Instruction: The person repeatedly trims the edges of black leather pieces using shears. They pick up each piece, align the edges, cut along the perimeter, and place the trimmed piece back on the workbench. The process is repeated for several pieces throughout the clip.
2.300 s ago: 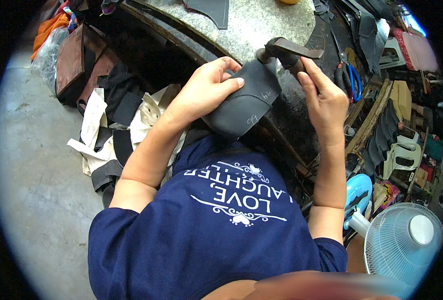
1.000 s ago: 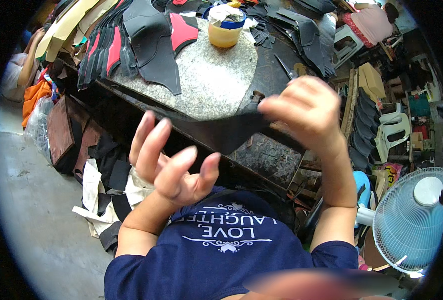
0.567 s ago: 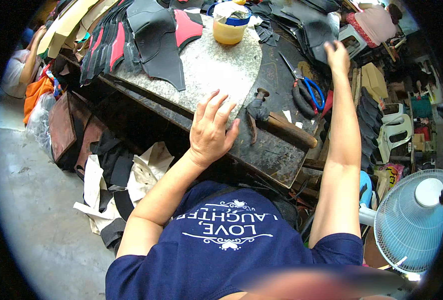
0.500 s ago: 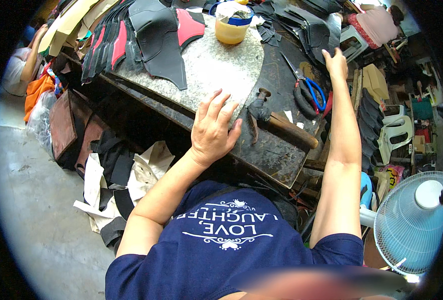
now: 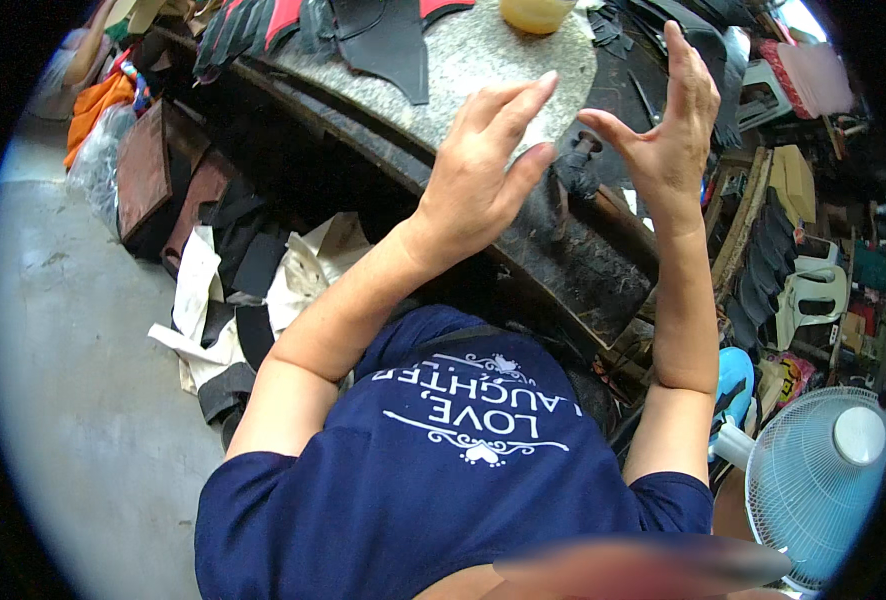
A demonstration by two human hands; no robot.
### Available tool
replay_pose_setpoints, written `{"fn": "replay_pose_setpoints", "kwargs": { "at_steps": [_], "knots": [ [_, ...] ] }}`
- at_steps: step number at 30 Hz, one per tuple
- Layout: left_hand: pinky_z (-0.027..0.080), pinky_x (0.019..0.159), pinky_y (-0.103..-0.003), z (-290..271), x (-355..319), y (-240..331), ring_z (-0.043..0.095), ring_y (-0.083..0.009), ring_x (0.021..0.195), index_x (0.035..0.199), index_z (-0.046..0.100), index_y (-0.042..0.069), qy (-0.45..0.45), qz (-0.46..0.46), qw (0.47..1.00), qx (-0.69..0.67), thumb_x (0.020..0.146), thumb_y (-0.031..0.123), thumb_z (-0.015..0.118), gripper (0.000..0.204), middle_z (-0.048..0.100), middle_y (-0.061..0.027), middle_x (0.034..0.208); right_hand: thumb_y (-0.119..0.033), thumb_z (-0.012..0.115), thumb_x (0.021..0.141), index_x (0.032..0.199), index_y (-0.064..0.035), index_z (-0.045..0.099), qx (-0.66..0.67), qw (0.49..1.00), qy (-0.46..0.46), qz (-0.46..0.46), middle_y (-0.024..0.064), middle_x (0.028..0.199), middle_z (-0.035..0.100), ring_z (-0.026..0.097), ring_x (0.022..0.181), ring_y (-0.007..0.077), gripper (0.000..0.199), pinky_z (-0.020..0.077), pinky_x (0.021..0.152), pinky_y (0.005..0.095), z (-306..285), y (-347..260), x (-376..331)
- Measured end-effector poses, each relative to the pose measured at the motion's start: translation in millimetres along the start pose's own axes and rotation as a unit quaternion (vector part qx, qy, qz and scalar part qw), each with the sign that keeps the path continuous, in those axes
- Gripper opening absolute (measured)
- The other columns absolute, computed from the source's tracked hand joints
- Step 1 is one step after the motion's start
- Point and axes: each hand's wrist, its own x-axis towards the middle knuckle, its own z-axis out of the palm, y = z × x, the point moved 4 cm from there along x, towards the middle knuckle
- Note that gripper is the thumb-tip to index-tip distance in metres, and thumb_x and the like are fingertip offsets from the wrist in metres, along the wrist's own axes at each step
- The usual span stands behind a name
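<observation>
Both my hands hang over the near part of a dark workbench [image 5: 573,270], facing each other. My left hand [image 5: 488,160] is empty with its fingers apart, over the edge of a speckled stone slab [image 5: 383,75]. Its thumb points toward my right hand [image 5: 668,130], which is raised, empty and spread. Between and below them lies a hammer-like tool [image 5: 618,225] with a wooden handle and a dark wrapped head. Black cut shoe-upper-like pieces [image 5: 388,50], some with red parts, lie on the slab. A tub of yellowish paste [image 5: 538,14] stands beyond my left hand. My right hand mostly hides the scissors.
Off-white and black scraps [image 5: 303,270] and brown boards [image 5: 148,170] lie left of the bench. A fan [image 5: 823,480] stands close at my right, with a pale plastic chair [image 5: 813,300] behind. Other people are partly visible at the upper left and upper right.
My right hand has come back from the black pieces at the far right toward my left hand. My left hand has shifted a little rightward. The view has tilted nearer to me.
</observation>
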Motion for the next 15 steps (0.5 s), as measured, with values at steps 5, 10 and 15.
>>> {"fn": "replay_pose_setpoints", "kwargs": {
  "at_steps": [5, 10, 15],
  "knots": [
    [0.049, 0.084, -0.032, -9.2, 3.2, 6.2, 0.063, -0.0228, 0.093, 0.106, 0.072, 0.003, 0.015, 0.014, 1.0, 0.002, 0.083, 0.004, 0.07, 0.023, 0.069, -0.0094, 0.097, -0.061, 0.081, 0.059, 0.149, -0.0094, 0.032, 0.013, 0.998, -0.008, -0.056, 0.0143, 0.144, 0.045, 0.041, 0.132, 0.031, 0.116, 0.031, 0.11, 0.0433, -1.2, -27.4, 4.7],
    [0.048, 0.073, -0.028, -34.9, -10.8, 8.2, 0.061, -0.0175, 0.081, 0.086, 0.072, 0.003, 0.019, -0.036, 0.999, -0.003, 0.079, 0.003, 0.074, 0.007, 0.068, -0.0064, 0.082, -0.064, 0.077, 0.064, 0.147, -0.0101, 0.037, 0.078, 0.996, 0.01, -0.05, 0.0145, 0.134, 0.051, 0.047, 0.122, 0.033, 0.107, 0.0325, 0.105, 0.0463, 11.9, -40.7, -4.1],
    [0.046, 0.071, -0.026, -50.7, -21.4, 0.3, 0.058, -0.0134, 0.077, 0.078, 0.064, 0.0, -0.007, -0.173, 0.957, -0.233, 0.09, 0.006, 0.063, 0.013, 0.062, -0.0058, 0.078, -0.049, 0.078, 0.071, 0.142, -0.0061, 0.044, 0.169, 0.981, -0.082, 0.044, 0.0133, 0.13, 0.056, 0.051, 0.12, 0.0308, 0.089, 0.0354, 0.104, 0.0437, 36.5, -40.4, -9.5]
  ]
}}
